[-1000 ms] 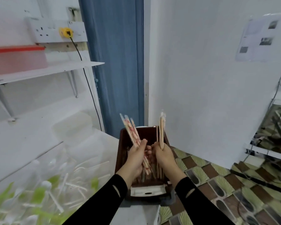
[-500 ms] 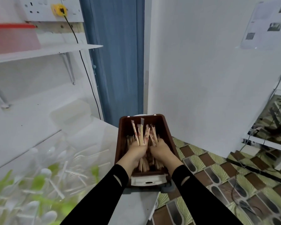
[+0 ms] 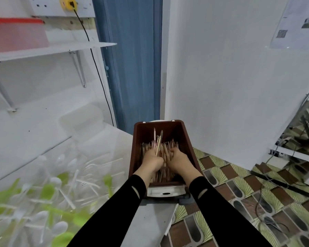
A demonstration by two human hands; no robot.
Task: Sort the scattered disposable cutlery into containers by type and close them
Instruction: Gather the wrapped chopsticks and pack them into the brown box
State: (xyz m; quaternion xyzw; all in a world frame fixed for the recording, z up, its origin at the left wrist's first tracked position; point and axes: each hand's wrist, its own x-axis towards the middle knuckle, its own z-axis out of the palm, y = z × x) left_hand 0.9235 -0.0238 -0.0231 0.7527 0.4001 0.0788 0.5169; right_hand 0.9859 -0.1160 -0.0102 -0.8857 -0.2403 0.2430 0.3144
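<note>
Inside the brown bin (image 3: 188, 139), the left hand (image 3: 151, 162) and right hand (image 3: 179, 160) each clutch chopsticks (image 3: 165, 148).

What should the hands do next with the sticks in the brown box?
Probably lay the chopsticks flat and let go. The left hand grips a few that poke up above the pile in the brown container, and the right hand curls into the pile beside it. Sticks that poke up might stop the container closing.

Bright, even indoor light with soft shadows. The cutlery (image 3: 48, 189) at lower left is blurred. Wide-angle distortion bends the frame edges.
</note>
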